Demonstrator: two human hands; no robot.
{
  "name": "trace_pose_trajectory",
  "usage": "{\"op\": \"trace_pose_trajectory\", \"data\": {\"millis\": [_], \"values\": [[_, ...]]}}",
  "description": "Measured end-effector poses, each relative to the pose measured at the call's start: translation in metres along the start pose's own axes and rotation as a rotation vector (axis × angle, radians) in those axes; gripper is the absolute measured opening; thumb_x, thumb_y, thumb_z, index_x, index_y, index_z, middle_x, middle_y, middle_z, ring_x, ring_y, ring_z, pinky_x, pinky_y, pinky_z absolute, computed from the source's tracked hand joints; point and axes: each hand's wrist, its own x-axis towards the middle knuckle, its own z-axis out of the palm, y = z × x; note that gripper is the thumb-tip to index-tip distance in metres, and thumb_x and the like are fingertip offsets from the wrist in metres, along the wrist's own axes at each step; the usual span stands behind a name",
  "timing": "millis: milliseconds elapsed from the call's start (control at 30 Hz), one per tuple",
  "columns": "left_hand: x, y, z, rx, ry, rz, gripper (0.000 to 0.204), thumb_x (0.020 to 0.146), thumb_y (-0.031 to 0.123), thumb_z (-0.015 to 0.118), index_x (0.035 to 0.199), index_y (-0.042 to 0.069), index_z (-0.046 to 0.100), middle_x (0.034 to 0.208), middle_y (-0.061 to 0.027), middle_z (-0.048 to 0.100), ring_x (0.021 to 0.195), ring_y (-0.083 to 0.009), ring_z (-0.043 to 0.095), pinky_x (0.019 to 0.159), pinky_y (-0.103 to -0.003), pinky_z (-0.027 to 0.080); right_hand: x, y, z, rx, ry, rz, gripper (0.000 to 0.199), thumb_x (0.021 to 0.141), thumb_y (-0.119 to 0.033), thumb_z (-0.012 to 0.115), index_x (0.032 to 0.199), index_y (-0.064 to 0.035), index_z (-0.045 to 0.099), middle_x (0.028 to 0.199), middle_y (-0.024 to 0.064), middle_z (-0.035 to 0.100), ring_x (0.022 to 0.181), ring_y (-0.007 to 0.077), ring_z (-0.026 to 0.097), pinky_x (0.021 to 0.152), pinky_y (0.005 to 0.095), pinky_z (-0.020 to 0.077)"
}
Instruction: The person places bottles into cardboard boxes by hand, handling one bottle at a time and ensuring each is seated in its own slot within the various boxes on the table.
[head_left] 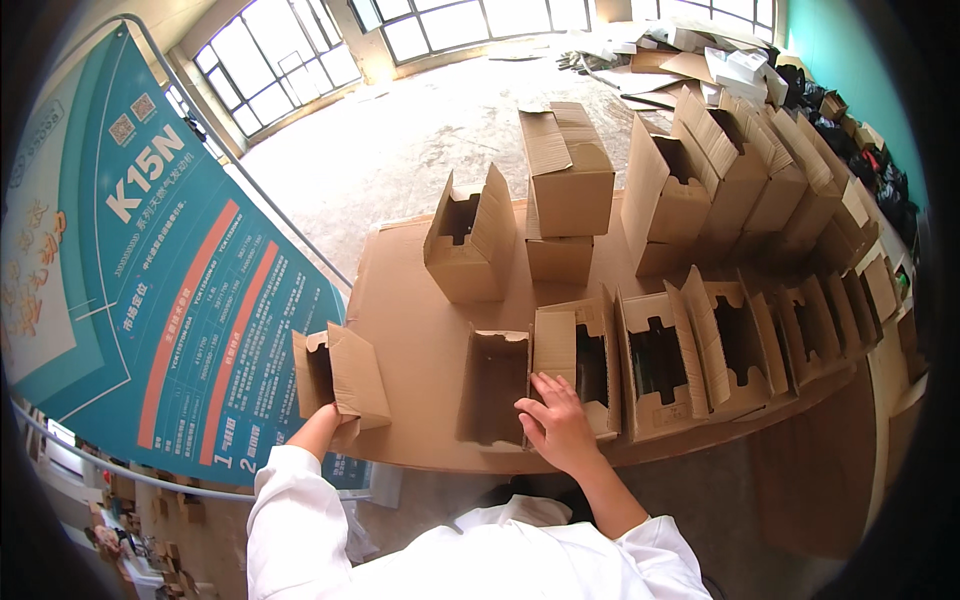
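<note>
At the table's left edge, a small brown cardboard box (360, 378) has its top flaps raised. My left hand (325, 416) reaches to its near side, and the box hides the fingers. My right hand (555, 422) has its fingers apart and rests on the border between two boxes in the near row. Left of that hand is an open-topped box (493, 385) with a bare brown inside. To its right stands a box (556, 345) with one flap folded partly over, dark inside.
More open boxes (655, 362) continue the near row to the right. Behind stand a lone open box (470, 245), two stacked boxes (572, 190) and a stacked group (672, 195). A teal banner (200, 300) in a metal frame borders the cardboard-covered table (400, 290) on the left.
</note>
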Motion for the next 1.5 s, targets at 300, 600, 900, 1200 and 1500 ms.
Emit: {"op": "trace_pose_trajectory", "data": {"millis": [300,600,900,1200,1500], "values": [[0.003,-0.008,0.005,-0.262,-0.232,-0.038,0.053,0.078,0.043,0.066,0.115,0.006,0.056,0.095,-0.0113,0.063,0.083,-0.0214,0.058,0.067,-0.031,0.045,0.001,0.002,-0.001,0.003,-0.008,-0.013,0.018,0.085,-0.016,0.062,0.101,-0.0099,0.066,0.125,0.0218,0.056,0.123,0.0352,0.048,0.109,0.048,0.0313],[-0.022,0.041,-0.024,0.459,0.314,0.133,0.078,0.071,0.056,0.068,0.134,0.017,0.045,0.119,-0.0227,0.061,0.112,-0.0381,0.058,0.091,-0.043,0.048,-0.001,0.004,-0.001,0.016,0.013,-0.009,0.017,0.085,-0.016,0.062,0.101,-0.0098,0.066,0.125,0.0219,0.055,0.123,0.0357,0.048,0.109,0.0479,0.0318],[-0.181,0.072,-0.1,-0.067,0.328,0.385,0.07,0.079,0.054,0.06,0.128,0.004,0.055,0.106,-0.0136,0.067,0.092,-0.0184,0.065,0.071,-0.03,0.053,-0.001,0.005,0.002,-0.004,0.008,-0.012,0.018,0.085,-0.016,0.062,0.101,-0.0093,0.066,0.125,0.0221,0.056,0.123,0.0353,0.049,0.109,0.0469,0.0317],[-0.232,0.123,-0.004,-0.653,-0.919,0.534,0.088,0.083,0.059,0.056,0.145,0.002,0.028,0.118,-0.0131,0.059,0.076,-0.0222,0.07,0.053,-0.029,0.059,-0.002,0.006,0.002,-0.004,-0.005,-0.028,0.021,0.084,-0.016,0.061,0.103,-0.0083,0.066,0.126,0.022,0.055,0.123,0.0357,0.048,0.109,0.0475,0.0313],[-0.245,0.168,0.005,-0.212,-0.476,0.6,0.07,0.086,0.052,0.053,0.143,0.012,0.04,0.119,-0.0109,0.06,0.083,-0.017,0.067,0.057,-0.027,0.057,-0.005,0.006,0.001,0.016,0.028,-0.043,0.021,0.085,-0.017,0.062,0.104,-0.0084,0.066,0.123,0.0223,0.056,0.123,0.0364,0.048,0.11,0.0473,0.0309]]}}
